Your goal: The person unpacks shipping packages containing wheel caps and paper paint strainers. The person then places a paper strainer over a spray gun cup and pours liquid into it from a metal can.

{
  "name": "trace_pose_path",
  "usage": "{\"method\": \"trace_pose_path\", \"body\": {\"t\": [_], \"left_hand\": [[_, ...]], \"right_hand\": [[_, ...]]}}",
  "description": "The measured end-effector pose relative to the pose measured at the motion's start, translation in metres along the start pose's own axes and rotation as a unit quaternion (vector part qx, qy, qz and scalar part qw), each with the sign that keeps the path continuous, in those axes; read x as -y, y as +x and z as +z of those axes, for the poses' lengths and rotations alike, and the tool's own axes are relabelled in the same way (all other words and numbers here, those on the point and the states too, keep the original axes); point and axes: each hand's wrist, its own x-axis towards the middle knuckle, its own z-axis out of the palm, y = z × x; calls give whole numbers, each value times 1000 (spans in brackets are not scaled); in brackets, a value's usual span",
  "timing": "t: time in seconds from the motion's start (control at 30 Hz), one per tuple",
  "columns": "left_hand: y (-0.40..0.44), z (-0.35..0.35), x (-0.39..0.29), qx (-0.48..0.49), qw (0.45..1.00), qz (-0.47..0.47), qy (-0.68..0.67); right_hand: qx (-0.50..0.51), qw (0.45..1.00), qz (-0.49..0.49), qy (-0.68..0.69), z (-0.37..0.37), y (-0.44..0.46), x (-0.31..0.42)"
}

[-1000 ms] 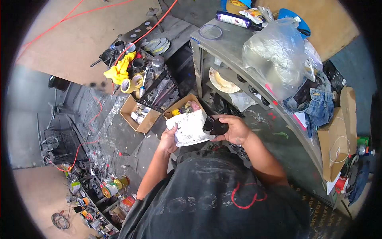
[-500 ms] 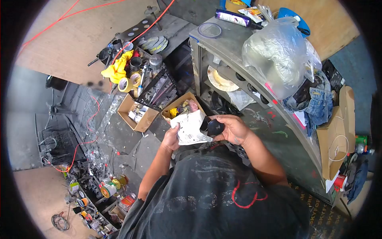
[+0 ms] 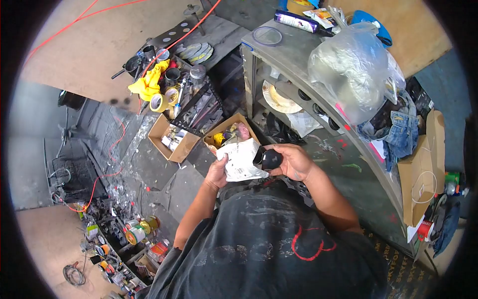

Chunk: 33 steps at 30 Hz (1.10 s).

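Note:
A crumpled white bag [image 3: 241, 160] with dark specks is pinched at its left edge by my left hand [image 3: 217, 172]. At the bag's right side, my right hand [image 3: 294, 162] is closed around a black rounded object [image 3: 272, 159]. A second dark piece sits between that object and the bag; its shape is partly hidden. Just beyond the bag stands an open cardboard box [image 3: 233, 122] with yellow and pink items inside. Another small cardboard box [image 3: 185, 148] with white items lies to its left.
A black crate [image 3: 211, 112] holds tools beside tape rolls [image 3: 159, 102] and a yellow cloth [image 3: 149, 84]. On the right, a grey shelf unit [image 3: 294, 50] carries a clear plastic bag [image 3: 351, 70] and jeans [image 3: 402, 130]. A red hose [image 3: 194, 27] crosses the upper left.
The black object in my right hand has turned, now showing a rounded, shiny face. Both hands keep nearly the same place, and the view has shifted slightly.

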Motion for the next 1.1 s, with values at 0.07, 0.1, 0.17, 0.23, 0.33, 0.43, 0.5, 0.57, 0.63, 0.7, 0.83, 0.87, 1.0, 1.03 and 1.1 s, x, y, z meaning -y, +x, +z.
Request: {"method": "trace_pose_path", "body": {"t": [0.07,0.1,0.17,0.23,0.33,0.43,0.5,0.57,0.63,0.7,0.83,0.87,1.0,1.03,1.1], "left_hand": [[0,-3,1,-8,1000,-4,-1],[0,-4,1,-15,1000,-9,-2],[0,-5,2,-16,1000,-9,-7],[-1,-4,2,-16,1000,-9,-11],[-2,-4,3,-22,1000,-8,-3],[-4,0,2,-27,1000,-4,0],[-6,1,3,-37,999,-10,1],[-6,2,3,-37,999,-7,1],[-6,1,4,-38,999,-5,2],[-5,1,5,-43,999,-7,1],[-5,2,4,-41,999,-12,-7],[-5,2,4,-41,999,-12,-8],[-4,-3,6,-54,999,-9,5],[-4,-4,6,-54,998,-9,5],[-5,-7,7,-44,999,0,5]], "right_hand": [[-2,1000,1,2,-1,1,-1],[-5,1000,0,5,1,0,0],[-7,1000,1,8,0,0,0],[-6,1000,2,-5,-5,1,-1],[-16,1000,5,-6,-9,0,-2],[-19,1000,4,-8,-10,-1,-2],[-23,1000,4,-9,-11,-1,-3],[-27,1000,2,-11,-12,-1,-3],[-23,1000,0,-5,-13,-1,-4],[-23,1000,-2,-4,-16,-1,-5],[-21,1000,0,0,-17,-1,-4],[-20,1000,0,0,-16,-2,-3],[-26,1000,-7,-15,-12,-4,-2],[-28,999,-9,-18,-12,-4,-1],[-25,999,-7,-23,-13,-4,-1]]}}
